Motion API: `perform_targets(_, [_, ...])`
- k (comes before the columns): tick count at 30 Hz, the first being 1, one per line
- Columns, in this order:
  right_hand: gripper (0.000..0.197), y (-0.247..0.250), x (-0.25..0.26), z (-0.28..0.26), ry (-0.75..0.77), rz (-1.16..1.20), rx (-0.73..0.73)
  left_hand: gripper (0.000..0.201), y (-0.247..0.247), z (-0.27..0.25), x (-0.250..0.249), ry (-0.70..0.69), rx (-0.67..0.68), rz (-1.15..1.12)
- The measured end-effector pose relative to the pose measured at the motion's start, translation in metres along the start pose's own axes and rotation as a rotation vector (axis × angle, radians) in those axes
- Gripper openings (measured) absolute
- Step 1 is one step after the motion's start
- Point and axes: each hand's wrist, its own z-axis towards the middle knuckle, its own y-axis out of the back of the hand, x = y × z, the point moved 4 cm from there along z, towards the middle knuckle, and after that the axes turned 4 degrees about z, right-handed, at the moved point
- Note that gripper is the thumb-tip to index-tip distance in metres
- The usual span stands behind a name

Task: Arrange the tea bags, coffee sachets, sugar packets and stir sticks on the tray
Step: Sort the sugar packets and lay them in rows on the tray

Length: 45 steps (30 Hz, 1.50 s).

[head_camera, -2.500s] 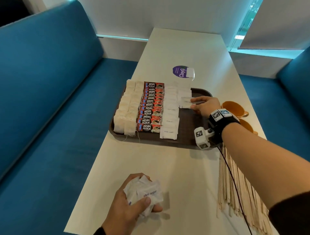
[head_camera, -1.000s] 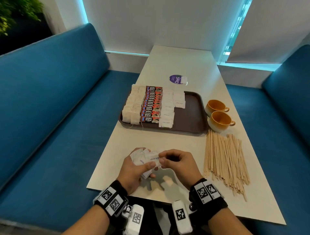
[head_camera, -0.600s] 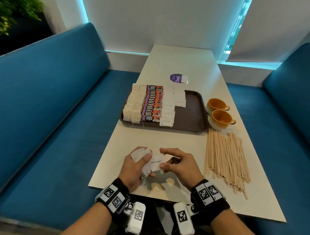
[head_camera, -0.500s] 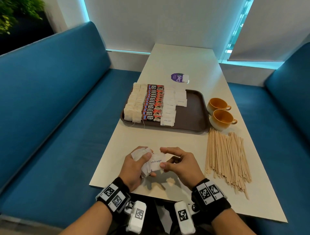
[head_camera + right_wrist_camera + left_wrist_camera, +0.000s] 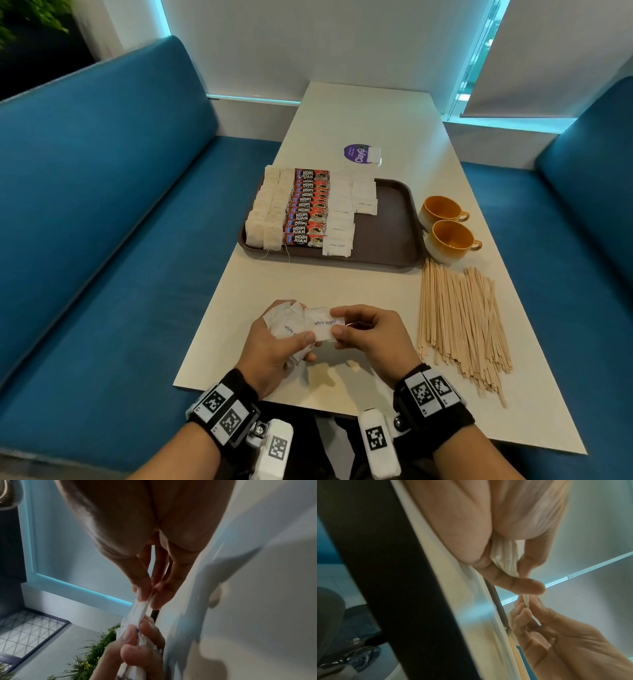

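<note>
The right hand (image 5: 371,337) pinches 1 flat white paper sugar packet (image 5: 322,328) by its right end, thumb under, fingers curled over. The left hand (image 5: 274,349) grips a crumpled wad of packets (image 5: 284,325), thumb pressing the pinched one's left edge. Both hover over the near table (image 5: 308,281) edge. Beyond lies bare tabletop, then the brown tray (image 5: 387,236): tea bags (image 5: 267,212), coffee sachets (image 5: 308,209) and sugar rows (image 5: 342,212) fill its left half; its right half is bare. Thin wooden sticks (image 5: 459,322) lie fanned at the right, near 2 glossy orange cups (image 5: 448,236).
</note>
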Motion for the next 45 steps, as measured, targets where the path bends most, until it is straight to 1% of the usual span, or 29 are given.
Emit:
perform_targets(3, [0.025,0.001,0.002,0.003,-0.021,0.031,-0.002,0.054,0.0,0.001,-0.002,-0.011,-0.022,0.007])
perform_targets(6, [0.024,0.006,0.014,0.009,0.01,0.059,-0.05,0.055,-0.001,0.002,-0.003,0.003,-0.036,-0.034])
perform_targets(7, [0.024,0.01,0.019,0.014,0.029,0.059,-0.079,0.057,-0.001,0.002,-0.003,0.01,-0.025,-0.068])
perform_targets(9, [0.023,0.021,0.032,0.028,0.07,0.034,-0.137,0.067,0.0,0.004,-0.002,0.018,0.014,-0.121])
perform_targets(11, [0.023,0.035,0.05,0.045,0.107,-0.037,-0.179,0.074,0.002,0.005,0.0,0.022,0.028,-0.118])
perform_targets(12, [0.023,0.042,0.06,0.054,0.123,-0.061,-0.195,0.075,0.003,0.006,0.001,0.024,0.023,-0.101])
perform_targets(18, [0.025,0.08,0.115,0.133,0.183,-0.113,-0.301,0.061,0.003,0.004,0.004,0.039,-0.017,-0.021])
perform_targets(20, [0.023,0.088,0.122,0.165,0.162,-0.145,-0.328,0.057,0.003,0.003,0.005,0.056,-0.027,0.007])
perform_targets(22, [0.022,0.093,0.124,0.193,0.118,-0.206,-0.324,0.059,0.002,0.003,0.003,0.068,-0.035,0.037])
perform_targets(27, [0.019,0.095,0.109,0.244,-0.036,-0.428,-0.223,0.068,0.002,0.002,0.0,0.104,-0.042,0.066])
perform_targets(29, [0.019,0.094,0.104,0.255,-0.069,-0.491,-0.218,0.065,0.002,0.003,0.0,0.105,-0.037,0.065])
perform_targets(32, [0.017,0.096,0.103,0.268,-0.089,-0.562,-0.241,0.046,0.003,0.004,-0.001,0.091,-0.019,0.07])
perform_targets(34, [0.013,0.099,0.104,0.275,-0.107,-0.644,-0.259,0.043,0.003,0.004,0.0,0.089,-0.011,0.065])
perform_targets(40, [0.012,0.101,0.104,0.287,-0.134,-0.794,-0.281,0.045,0.003,0.004,-0.001,0.068,-0.017,0.078])
perform_targets(44, [0.009,0.101,0.106,0.278,-0.117,-0.756,-0.331,0.063,0.004,0.003,0.0,0.081,-0.019,0.077])
perform_targets(45, [0.01,0.101,0.108,0.272,-0.104,-0.739,-0.347,0.063,0.004,0.003,0.0,0.082,-0.024,0.074])
